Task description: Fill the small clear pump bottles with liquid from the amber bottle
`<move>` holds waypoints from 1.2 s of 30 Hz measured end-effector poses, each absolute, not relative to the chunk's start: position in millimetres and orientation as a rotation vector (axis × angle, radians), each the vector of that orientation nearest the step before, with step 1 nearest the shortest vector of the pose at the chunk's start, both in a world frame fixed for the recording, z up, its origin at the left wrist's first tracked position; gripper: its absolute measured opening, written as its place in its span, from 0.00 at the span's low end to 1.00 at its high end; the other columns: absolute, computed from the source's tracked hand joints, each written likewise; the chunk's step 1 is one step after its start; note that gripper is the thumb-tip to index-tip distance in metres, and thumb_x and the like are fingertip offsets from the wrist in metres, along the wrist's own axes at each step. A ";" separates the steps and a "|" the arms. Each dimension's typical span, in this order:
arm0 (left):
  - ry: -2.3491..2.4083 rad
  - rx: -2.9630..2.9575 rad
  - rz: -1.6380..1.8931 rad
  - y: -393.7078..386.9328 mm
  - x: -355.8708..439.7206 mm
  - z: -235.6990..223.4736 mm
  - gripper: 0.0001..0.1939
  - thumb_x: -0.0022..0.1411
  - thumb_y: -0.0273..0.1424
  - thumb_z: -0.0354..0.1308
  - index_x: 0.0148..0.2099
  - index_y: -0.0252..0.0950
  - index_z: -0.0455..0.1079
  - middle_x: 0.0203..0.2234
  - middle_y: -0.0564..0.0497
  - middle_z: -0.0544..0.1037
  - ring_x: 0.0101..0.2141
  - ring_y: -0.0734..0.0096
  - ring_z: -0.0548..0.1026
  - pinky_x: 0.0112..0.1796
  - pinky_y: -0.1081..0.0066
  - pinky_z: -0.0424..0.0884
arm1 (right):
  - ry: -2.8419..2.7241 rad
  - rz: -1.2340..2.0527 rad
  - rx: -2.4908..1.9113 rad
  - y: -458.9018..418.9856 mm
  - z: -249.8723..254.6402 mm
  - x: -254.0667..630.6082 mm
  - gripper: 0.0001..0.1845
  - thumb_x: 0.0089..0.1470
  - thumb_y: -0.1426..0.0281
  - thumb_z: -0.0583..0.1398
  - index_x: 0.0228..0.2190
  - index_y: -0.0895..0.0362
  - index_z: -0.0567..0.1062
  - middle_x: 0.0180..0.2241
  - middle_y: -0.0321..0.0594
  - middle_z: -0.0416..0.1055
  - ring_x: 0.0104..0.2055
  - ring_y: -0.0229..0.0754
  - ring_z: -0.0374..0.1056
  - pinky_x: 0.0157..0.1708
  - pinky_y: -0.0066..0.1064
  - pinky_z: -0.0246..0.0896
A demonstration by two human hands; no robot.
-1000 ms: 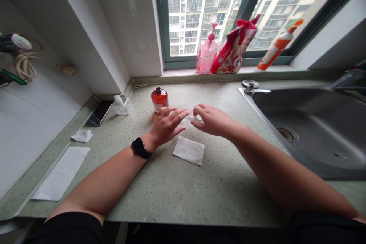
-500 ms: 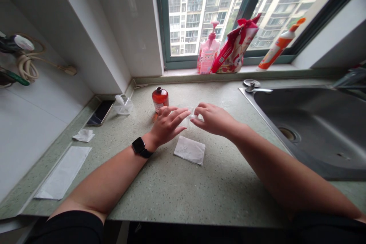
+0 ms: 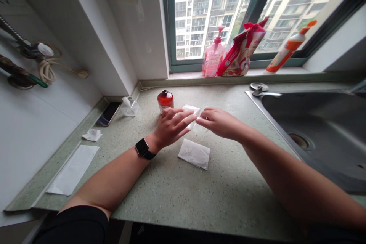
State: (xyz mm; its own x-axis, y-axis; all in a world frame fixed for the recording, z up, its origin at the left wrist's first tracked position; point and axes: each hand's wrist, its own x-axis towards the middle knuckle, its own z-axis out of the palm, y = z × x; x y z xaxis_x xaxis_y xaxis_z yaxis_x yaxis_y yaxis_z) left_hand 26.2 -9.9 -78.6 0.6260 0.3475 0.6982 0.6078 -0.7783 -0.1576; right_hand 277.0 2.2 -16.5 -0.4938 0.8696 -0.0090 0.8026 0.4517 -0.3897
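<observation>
Between my hands is a clear plastic piece [image 3: 190, 109] with a whitish face, partly covered by my fingers; its full shape cannot be made out. My left hand [image 3: 174, 122], with a black watch on the wrist, holds it between long, nearly straight fingers and the thumb. Fingertips of my right hand [image 3: 215, 120] are pinched together at its right edge, and what lies in them is hidden. Just behind my left hand stands a red-amber bottle [image 3: 166, 100] without a cap. A folded white tissue [image 3: 195, 154] lies flat on the counter in front of both hands.
At left are a phone [image 3: 108, 113], a small clear container [image 3: 130, 107], a crumpled tissue [image 3: 92, 135] and a long folded tissue [image 3: 73, 169]. A steel sink [image 3: 323, 122] is at right. A pink pump bottle [image 3: 213, 59], red bag [image 3: 243, 53] and orange-white bottle [image 3: 288, 51] line the sill.
The view has shifted slightly, moving everything a little right and down. Between my hands, the plastic piece now shows a whiter face. My right fingers have closed in nearer my left fingertips.
</observation>
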 end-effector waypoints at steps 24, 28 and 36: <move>-1.846 -1.908 -1.303 -55.8 -107.5 -33.6 0.39 0.62 0.52 0.75 0.67 0.43 0.67 0.56 0.45 0.82 0.50 0.55 0.85 0.52 0.56 0.82 | -1.290 0.607 -1.630 109.9 -126.0 374.0 0.18 0.50 0.52 0.62 0.32 0.53 0.79 0.29 0.43 0.79 0.32 0.48 0.74 0.39 0.43 0.71; -2.171 -1.683 -1.326 -65.8 -147.5 -51.9 0.37 0.60 0.45 0.76 0.66 0.43 0.68 0.58 0.44 0.81 0.50 0.53 0.85 0.52 0.55 0.82 | -1.328 0.541 -1.671 108.1 -124.4 370.0 0.14 0.46 0.55 0.63 0.30 0.51 0.80 0.30 0.44 0.80 0.38 0.53 0.75 0.47 0.47 0.69; -2.426 -1.552 -1.240 -52.3 -159.4 -69.9 0.39 0.59 0.43 0.76 0.67 0.40 0.66 0.58 0.40 0.79 0.47 0.56 0.84 0.51 0.55 0.81 | -1.378 0.433 -1.668 100.0 -125.7 367.6 0.14 0.48 0.54 0.62 0.29 0.49 0.80 0.31 0.43 0.81 0.40 0.56 0.78 0.47 0.48 0.71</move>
